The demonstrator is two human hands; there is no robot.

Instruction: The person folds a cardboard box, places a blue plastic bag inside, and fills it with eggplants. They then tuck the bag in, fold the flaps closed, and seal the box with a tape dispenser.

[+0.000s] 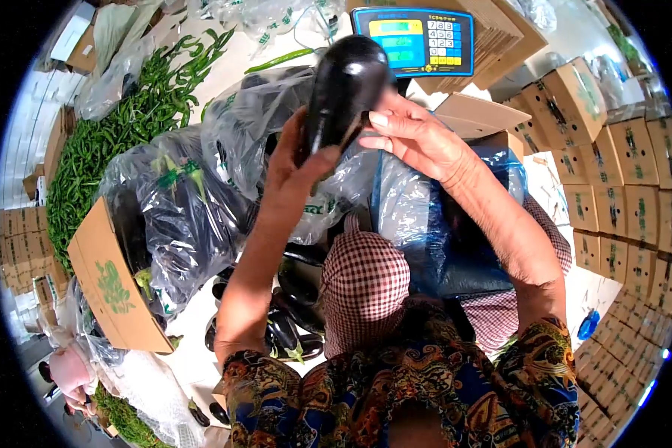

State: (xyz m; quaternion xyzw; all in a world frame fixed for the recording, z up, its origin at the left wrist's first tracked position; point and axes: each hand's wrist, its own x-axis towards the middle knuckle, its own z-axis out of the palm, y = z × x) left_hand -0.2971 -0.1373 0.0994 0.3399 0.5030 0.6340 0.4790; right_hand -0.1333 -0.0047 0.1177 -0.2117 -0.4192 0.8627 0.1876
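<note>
A large, glossy dark-purple eggplant (346,84) is held up in front of me, its rounded end toward the scale. My left hand (300,160) is closed around its lower part, thumb across the near side. On its right side, my right hand (420,138) has bent fingers against the skin, partly blurred at the fingertips. Below my hands, a blue plastic bag (403,216) lines a box. Clear plastic bags of eggplants (194,201) lie to the left, and several loose eggplants (295,284) rest near my left forearm.
A digital scale display (413,43) stands at the far side. Green peppers (131,134) are heaped at left, beside an open carton (116,280). Stacked cartons (627,172) line the right. Another person in pink (73,369) is at lower left.
</note>
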